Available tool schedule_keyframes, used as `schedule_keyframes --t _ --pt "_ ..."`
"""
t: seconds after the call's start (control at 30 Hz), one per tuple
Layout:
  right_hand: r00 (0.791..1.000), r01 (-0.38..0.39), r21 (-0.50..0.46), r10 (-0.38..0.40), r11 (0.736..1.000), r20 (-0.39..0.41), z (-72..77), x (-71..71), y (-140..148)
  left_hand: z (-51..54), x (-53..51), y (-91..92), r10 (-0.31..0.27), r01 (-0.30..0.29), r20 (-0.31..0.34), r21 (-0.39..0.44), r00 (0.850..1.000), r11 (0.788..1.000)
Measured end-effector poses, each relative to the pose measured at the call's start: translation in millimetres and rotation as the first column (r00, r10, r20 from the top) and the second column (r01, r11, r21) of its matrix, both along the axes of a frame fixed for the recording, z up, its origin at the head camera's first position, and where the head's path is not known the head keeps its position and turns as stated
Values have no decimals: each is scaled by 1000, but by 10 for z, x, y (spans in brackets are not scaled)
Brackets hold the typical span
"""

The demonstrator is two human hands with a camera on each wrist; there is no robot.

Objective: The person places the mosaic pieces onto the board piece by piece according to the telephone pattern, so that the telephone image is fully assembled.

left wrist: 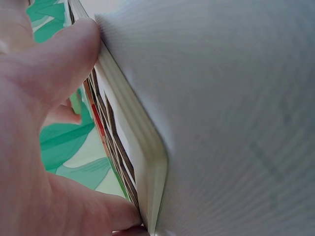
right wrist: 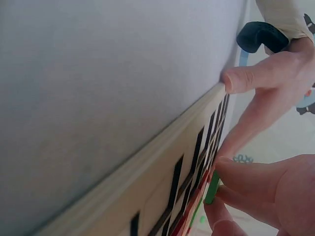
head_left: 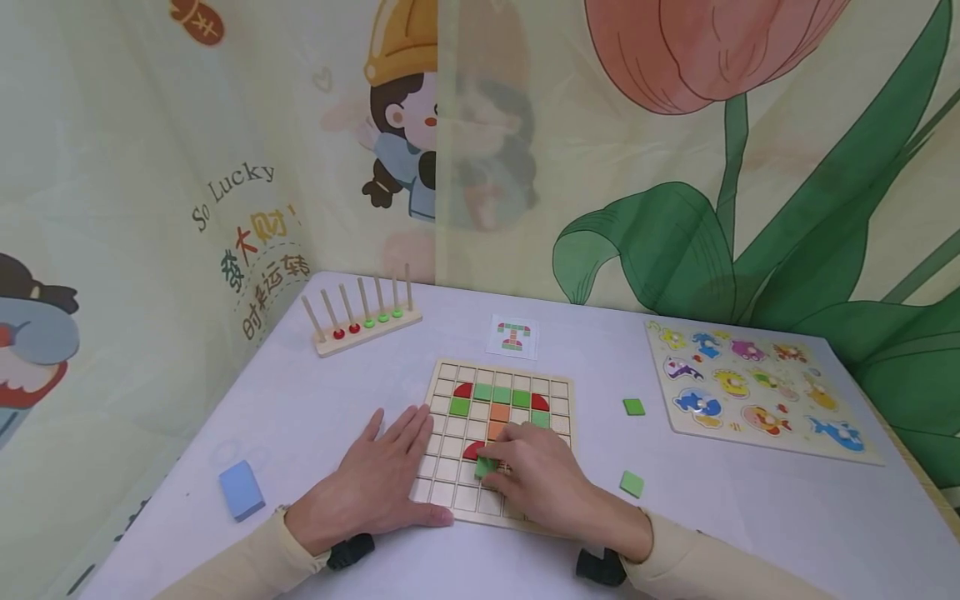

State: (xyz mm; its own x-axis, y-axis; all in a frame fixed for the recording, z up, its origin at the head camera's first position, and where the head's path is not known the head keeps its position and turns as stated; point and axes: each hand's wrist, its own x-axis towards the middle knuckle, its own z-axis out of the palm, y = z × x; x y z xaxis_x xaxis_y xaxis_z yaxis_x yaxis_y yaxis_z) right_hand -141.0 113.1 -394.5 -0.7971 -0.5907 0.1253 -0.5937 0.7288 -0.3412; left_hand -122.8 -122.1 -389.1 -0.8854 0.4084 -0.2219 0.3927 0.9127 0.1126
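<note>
A wooden grid board lies on the table with red quarter-round, green and orange tiles in some of its cells. At its left edge rests my left hand, fingers extended, the thumb touching the near left corner. My right hand is over the board and pinches a green square tile between thumb and fingers. That tile is just below a red quarter-round tile. From the right wrist view, the green tile appears tilted on edge at the fingertips. My right hand hides the board's lower right cells.
Two loose green tiles lie right of the board. Behind it is a pattern card. A peg stand with rings stands at back left, a blue block at left, an animal puzzle board at right.
</note>
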Motion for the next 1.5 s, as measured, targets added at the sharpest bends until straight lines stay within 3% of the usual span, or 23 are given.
schedule_keyframes --t 0.37,0.57,0.8,1.0,1.27,1.5 --pt "997 -72 6 72 997 25 -17 -39 -137 7 -16 5 -11 11 4 -12 1000 1000" --pt "997 -78 36 77 996 30 8 -43 -164 11 -15 14 -14 14 7 -6 1000 1000" --pt "996 -86 58 87 995 -17 -11 -31 -148 4 -18 24 -17 17 0 -10 1000 1000" --pt "997 -76 37 76 996 -22 -8 0 -94 -11 -15 33 -18 18 -4 -15 1000 1000" --pt "995 85 -11 -85 996 -41 20 2 159 -11 -12 41 -19 19 -3 -16 1000 1000" --pt "958 281 -20 -282 959 -43 6 65 545 -2 -16 30 -16 16 10 0 1000 1000"
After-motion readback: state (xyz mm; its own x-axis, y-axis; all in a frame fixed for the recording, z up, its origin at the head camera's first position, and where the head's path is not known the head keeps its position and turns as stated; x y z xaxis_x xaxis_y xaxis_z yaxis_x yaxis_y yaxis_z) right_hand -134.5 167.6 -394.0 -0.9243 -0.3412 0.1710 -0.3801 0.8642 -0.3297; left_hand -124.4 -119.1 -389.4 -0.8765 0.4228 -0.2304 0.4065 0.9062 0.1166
